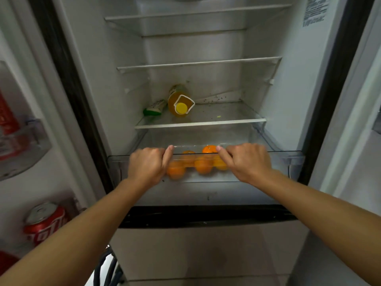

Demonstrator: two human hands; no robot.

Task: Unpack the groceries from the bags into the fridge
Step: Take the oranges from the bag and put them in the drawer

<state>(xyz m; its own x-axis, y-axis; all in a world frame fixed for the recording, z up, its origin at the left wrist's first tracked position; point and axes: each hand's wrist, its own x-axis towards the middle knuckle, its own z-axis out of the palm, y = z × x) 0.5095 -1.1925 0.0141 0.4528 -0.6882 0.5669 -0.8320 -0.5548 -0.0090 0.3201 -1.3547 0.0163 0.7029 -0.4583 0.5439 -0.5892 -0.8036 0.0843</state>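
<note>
The fridge stands open in front of me. Its clear crisper drawer (292, 162) is at the bottom and holds several oranges (203, 166). My left hand (148, 165) grips the drawer's front rim left of the middle, fingers curled over the edge. My right hand (247, 162) grips the same rim right of the middle. On the glass shelf (226, 120) above the drawer lies a bottle of yellow juice (179, 100) with a yellow cap, and beside it a white packet with a green end (154, 108).
Two upper glass shelves (198, 64) hold nothing. The open door on the left carries red soda cans (45, 221) in its bins. A dark seal and the freezer front (206, 244) lie below the drawer. Black cables (107, 269) hang at the lower left.
</note>
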